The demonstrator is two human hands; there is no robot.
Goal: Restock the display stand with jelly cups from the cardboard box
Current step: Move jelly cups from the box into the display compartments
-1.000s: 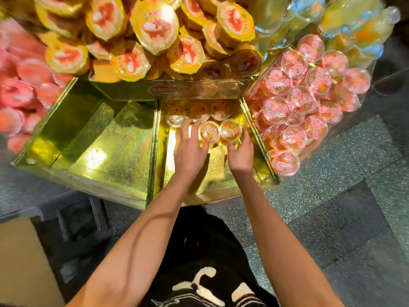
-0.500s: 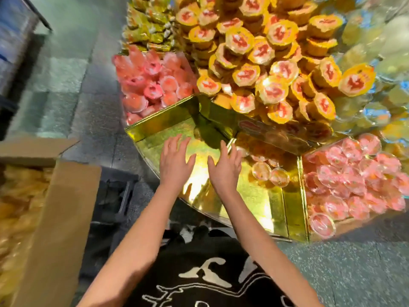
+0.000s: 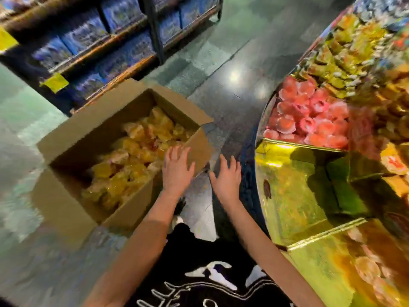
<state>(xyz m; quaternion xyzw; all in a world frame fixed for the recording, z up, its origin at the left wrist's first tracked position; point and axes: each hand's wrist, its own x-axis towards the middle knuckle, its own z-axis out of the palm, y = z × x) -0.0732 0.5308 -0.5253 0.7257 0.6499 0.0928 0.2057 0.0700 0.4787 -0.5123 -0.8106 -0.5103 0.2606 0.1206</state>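
Hands: left hand point(image 3: 177, 167) and right hand point(image 3: 226, 176) empty, fingers spread, left over the box corner | jelly cups point(image 3: 132, 151) heaped in cardboard box point(image 3: 130, 207) beside display stand point(image 3: 298, 196) | risk: overfull grab from the loose heap spills cups onto floor point(image 3: 221, 63)

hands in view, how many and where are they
2. The left hand is over the right edge of the cardboard box, fingers spread; the right hand is over the floor between box and display stand, also empty.
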